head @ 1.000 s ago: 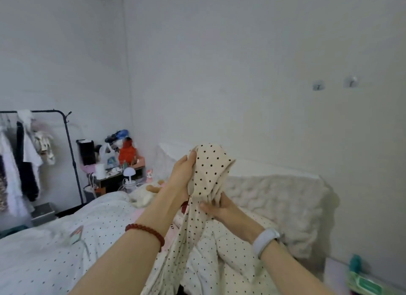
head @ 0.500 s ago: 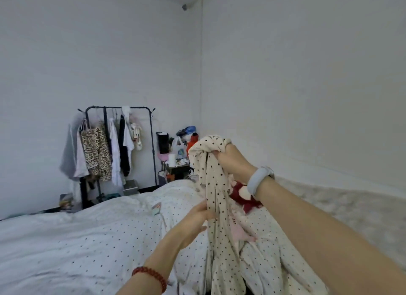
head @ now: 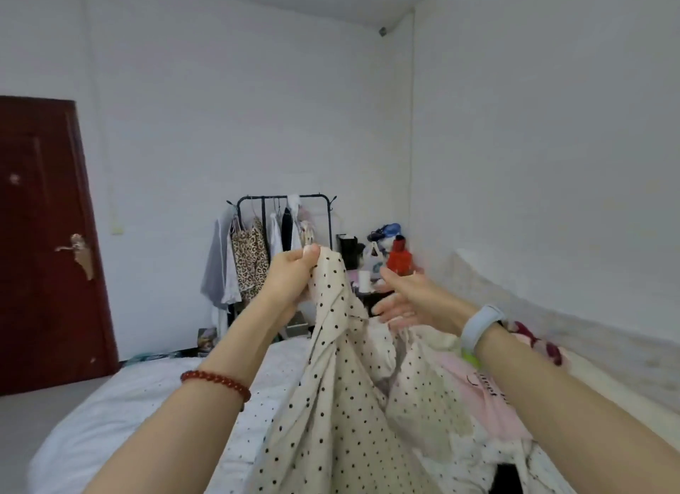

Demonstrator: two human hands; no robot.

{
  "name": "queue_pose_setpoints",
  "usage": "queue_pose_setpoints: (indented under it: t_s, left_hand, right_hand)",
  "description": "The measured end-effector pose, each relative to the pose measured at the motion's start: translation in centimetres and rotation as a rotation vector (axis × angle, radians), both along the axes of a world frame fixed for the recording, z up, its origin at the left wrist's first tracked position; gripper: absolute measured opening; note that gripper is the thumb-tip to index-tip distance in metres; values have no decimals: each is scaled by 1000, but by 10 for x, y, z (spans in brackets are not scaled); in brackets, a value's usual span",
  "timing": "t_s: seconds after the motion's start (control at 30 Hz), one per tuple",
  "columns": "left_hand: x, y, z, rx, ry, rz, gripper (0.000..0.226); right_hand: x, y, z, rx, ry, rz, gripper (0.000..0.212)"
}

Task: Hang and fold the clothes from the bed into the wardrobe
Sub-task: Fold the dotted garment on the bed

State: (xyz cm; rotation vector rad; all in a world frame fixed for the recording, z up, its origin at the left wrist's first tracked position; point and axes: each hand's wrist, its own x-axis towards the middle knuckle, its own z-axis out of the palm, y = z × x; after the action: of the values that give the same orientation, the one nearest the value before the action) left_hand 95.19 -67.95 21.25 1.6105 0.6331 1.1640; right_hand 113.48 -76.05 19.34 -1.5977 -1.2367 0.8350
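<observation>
Released by right hand (head: 412, 298), fingers now spread; left hand (head: 290, 280) grips dotted garment (head: 342, 394) aloft.

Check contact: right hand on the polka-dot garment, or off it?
Apart. The head view shows the right hand open, fingers spread, with background visible between it and the polka-dot garment, which only the left hand grips.

Left hand (head: 290, 278) is gripping a cream dotted garment (head: 342, 383) showing as thin, matt woven cloth, creasing softly. Beneath that garment, the bed cover (head: 128, 412) is presenting as matt dotted cloth. Beyond the garment, the rack (head: 285, 198) is reading as black, smooth metal tubing. Left of the rack, the door (head: 44, 236) is appearing as dark red wood with a slight sheen.
</observation>
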Motion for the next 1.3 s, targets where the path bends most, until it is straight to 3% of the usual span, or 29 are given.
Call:
queue_pose_setpoints:
  t_s: [0.07,0.13,0.3,0.37,0.43,0.5,0.53,0.6,0.67,0.77,0.83,0.9,0.97,1.03,1.1,1.2,1.3]
  left_hand:
    - [-21,14,-16,-121,5,1,42]
    - [-43,32,-35,-230,-19,-10,47]
    - [-102,65,-61,-340,-51,46,31]
    - [-138,78,-85,-324,100,38,42]
    - [-164,78,-118,-349,265,-91,62]
    - [-178,72,-148,-400,340,-235,86]
    - [-178,69,-155,-383,355,-264,87]
    - [-175,63,-150,-281,340,-229,65]
    - [-178,62,-132,-229,216,-68,34]
    - [-192,68,-105,-283,86,75,25]
    - [-203,72,-98,-300,183,126,30]
    - [-211,72,-100,-313,260,179,25]
    - [-215,70,-106,-432,184,229,17]
    - [-216,65,-111,-597,66,264,22]
    - [-215,63,-115,-746,-87,250,33]
    - [-212,64,-116,-897,-400,181,42]
    - [-207,67,-115,-946,-551,100,40]
  right_hand:
    - [-43,13,-43,-88,3,282,62]
    - [-100,30,-90,-131,-15,431,53]
    - [-158,79,-125,63,-122,121,22]
    - [-162,92,-105,94,-145,58,16]
    - [-163,102,-83,153,-125,8,23]
    - [-174,112,-60,211,-160,11,27]
    - [-183,117,-49,240,-163,24,28]
    - [-206,124,-22,339,-134,44,31]
    - [-229,129,5,471,-85,29,34]
    - [-237,139,16,581,-86,-57,43]
    - [-224,144,-3,445,-267,-67,43]
    - [-206,145,-42,156,-501,-15,36]
    - [-200,132,-86,-92,-493,141,32]
    - [-207,112,-122,-202,-259,404,54]
    - [-217,92,-145,-226,-41,636,58]
    - [-221,78,-162,-193,-13,689,77]
    - [-226,76,-171,-38,-18,611,85]
